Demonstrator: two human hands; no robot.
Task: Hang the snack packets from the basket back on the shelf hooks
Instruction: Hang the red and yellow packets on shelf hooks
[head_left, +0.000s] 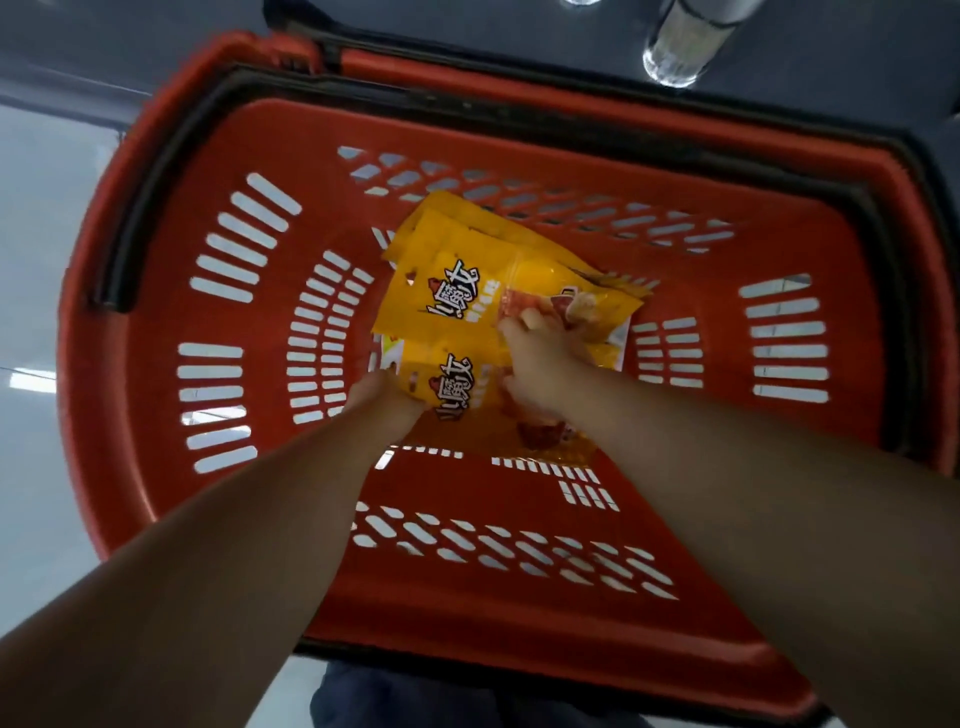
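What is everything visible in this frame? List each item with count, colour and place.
basket: one, red with a black rim and handle, fills the frame, standing on the floor.
snack packets: several, exact count unclear, yellow with dark lettering, overlapping on the basket bottom.
bottle: one, clear, top right beyond the basket.
floor: pale, glossy, left of the basket.
left hand: one, its grip on the near packet's left edge.
right hand: one, its grip on the packets at the middle of the pile.
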